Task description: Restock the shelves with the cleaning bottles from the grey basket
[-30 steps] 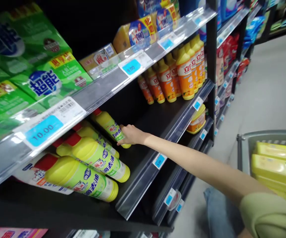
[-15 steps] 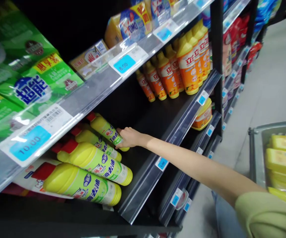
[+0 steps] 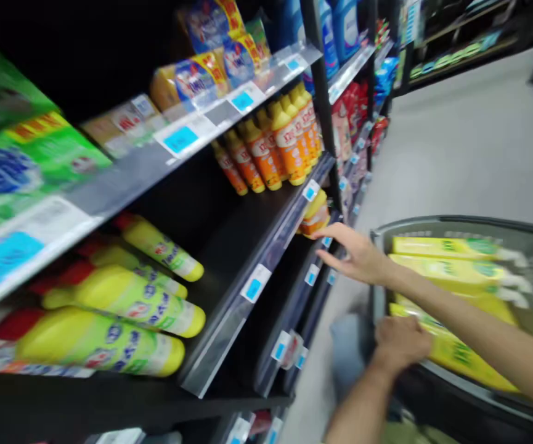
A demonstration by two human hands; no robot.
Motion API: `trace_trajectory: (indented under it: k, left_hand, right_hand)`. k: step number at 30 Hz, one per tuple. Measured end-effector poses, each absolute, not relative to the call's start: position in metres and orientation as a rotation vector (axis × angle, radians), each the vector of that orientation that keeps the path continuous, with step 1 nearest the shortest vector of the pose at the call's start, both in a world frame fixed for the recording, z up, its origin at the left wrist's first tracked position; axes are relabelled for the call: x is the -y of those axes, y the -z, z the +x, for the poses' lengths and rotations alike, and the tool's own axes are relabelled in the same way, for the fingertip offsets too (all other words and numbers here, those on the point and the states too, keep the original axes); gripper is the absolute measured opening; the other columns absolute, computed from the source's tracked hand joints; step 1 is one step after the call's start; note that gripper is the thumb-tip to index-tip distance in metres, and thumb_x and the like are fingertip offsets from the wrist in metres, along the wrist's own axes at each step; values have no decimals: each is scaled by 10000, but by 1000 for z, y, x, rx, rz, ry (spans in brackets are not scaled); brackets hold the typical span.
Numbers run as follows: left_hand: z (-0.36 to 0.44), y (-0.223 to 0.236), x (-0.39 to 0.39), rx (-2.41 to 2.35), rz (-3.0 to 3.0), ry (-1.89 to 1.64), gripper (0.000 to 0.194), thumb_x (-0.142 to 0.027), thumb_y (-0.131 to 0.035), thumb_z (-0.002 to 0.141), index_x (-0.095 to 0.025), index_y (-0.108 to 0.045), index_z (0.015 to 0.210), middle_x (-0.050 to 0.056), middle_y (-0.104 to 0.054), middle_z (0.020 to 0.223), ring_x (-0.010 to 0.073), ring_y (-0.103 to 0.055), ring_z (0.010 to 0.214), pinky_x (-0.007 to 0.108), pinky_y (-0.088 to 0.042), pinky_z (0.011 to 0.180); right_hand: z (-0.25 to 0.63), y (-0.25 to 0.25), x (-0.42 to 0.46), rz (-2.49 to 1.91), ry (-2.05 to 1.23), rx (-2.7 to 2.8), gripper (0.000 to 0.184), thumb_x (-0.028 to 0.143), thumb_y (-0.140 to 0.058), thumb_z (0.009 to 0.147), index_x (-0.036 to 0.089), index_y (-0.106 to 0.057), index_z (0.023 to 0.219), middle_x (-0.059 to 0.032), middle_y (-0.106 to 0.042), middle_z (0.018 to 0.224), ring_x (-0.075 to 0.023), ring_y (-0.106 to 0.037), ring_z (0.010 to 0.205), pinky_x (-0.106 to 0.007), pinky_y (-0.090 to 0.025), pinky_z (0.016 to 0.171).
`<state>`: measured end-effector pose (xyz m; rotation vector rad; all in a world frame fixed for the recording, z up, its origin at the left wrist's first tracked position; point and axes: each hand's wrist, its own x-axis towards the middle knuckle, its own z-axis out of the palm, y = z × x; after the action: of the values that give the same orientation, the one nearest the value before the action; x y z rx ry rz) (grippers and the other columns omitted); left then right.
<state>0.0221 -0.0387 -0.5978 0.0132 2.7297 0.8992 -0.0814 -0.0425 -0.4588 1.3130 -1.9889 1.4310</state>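
My right hand [image 3: 352, 251] reaches out from the right beside the shelf edge, fingers apart and nothing in them. Nearest to it is a yellow and orange tub [image 3: 316, 214] on a lower shelf. My left hand [image 3: 402, 339] is curled closed at the rim of a dark grey shopping basket [image 3: 455, 220]. Its fingertips are blurred. Several yellow packs with white ends [image 3: 446, 271] lie in the basket. On the shelf to the left, several yellow dish soap bottles with red caps [image 3: 104, 342] stand in rows, slanted in this tilted view.
Orange dish soap bottles [image 3: 289, 145] stand farther along the same shelf. Soap packs [image 3: 201, 77] and green packages [image 3: 39, 160] sit on the shelf above. A black upright post [image 3: 320, 80] divides the shelving. Grey floor [image 3: 460, 148] runs along the right.
My right hand has let go of the rear yellow dish soap bottle and moved right, out of the shelf. My left hand has come into view at the basket. The view has swung right.
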Motion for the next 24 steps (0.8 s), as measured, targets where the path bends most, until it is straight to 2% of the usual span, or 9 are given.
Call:
trace_trajectory:
  k: [2, 4, 6, 8, 10, 12, 15, 18, 24]
  left_hand:
    - [19, 603, 33, -2700, 8, -769, 318, -271, -485, 1004, -205, -783, 1092, 183, -761, 1057, 300, -752, 1033, 367, -578, 820]
    - [13, 611, 29, -2684, 17, -718, 418, -297, -394, 1036, -137, -776, 1091, 212, -757, 1066, 342, -744, 1042, 409, -575, 844]
    - [2, 624, 26, -2698, 23, -667, 437, -281, -361, 1043, -96, -747, 1131, 238, -746, 1088, 367, -728, 1057, 454, -557, 884]
    - [-9, 640, 21, -2720, 36, -611, 389, -282, -391, 1037, -121, -723, 1157, 217, -745, 1112, 355, -720, 1070, 453, -543, 915]
    - [-15, 652, 17, -2737, 46, -534, 353, -303, -412, 1034, -163, -720, 1139, 184, -751, 1126, 330, -717, 1087, 428, -530, 945]
    - [-17, 658, 14, -2745, 62, -436, 342, -330, -424, 1032, -185, -721, 1120, 167, -754, 1132, 316, -714, 1098, 404, -522, 953]
    - [-16, 662, 12, -2733, 121, -284, 333, -355, -445, 1025, -201, -715, 1146, 141, -764, 1119, 296, -719, 1086, 365, -515, 939]
    - [-14, 663, 11, -2709, 205, -159, 313, -346, -477, 1010, -206, -703, 1175, 119, -779, 1085, 291, -732, 1047, 347, -515, 902]
    - [-18, 659, 8, -2697, 379, -63, 310, -332, -423, 1036, -216, -674, 1178, 85, -771, 1107, 277, -732, 1020, 343, -522, 874]
  right_hand:
    - [-100, 512, -35, 1016, -1261, 2434, 279, 298, -508, 997, 170, -669, 1186, -173, -724, 1123, -246, -691, 1053, -389, -530, 1009]
    - [-106, 560, -106, 733, -956, 2938, 314, 200, -428, 988, 146, -682, 1166, -193, -708, 1201, -244, -664, 1120, -380, -492, 1050]
    - [-102, 601, -162, 592, -785, 3157, 339, 120, -412, 974, 112, -700, 1152, -211, -689, 1288, -243, -630, 1213, -363, -448, 1096]
    - [-95, 636, -197, 499, -688, 3332, 275, 87, -497, 941, 103, -720, 1100, -193, -720, 1245, -232, -659, 1157, -322, -480, 1037]
    - [-91, 664, -213, 461, -655, 3473, 209, 133, -615, 919, 97, -732, 1088, -167, -758, 1156, -228, -694, 1055, -283, -517, 935]
    - [-90, 686, -213, 481, -681, 3552, 266, 218, -689, 922, 85, -726, 1149, -163, -768, 1133, -230, -708, 1020, -252, -521, 881]
    - [-94, 704, -203, 580, -774, 3574, 371, 308, -695, 960, 101, -692, 1268, -147, -760, 1192, -221, -707, 1075, -225, -508, 901]
    - [-99, 711, -202, 569, -759, 3561, 356, 282, -650, 994, 119, -671, 1309, -157, -710, 1314, -245, -661, 1206, -268, -484, 1008]
    - [-99, 724, -220, 249, -551, 3595, 604, 264, -768, 911, 68, -547, 1438, -267, -550, 1469, -381, -495, 1406, -461, -431, 1138]
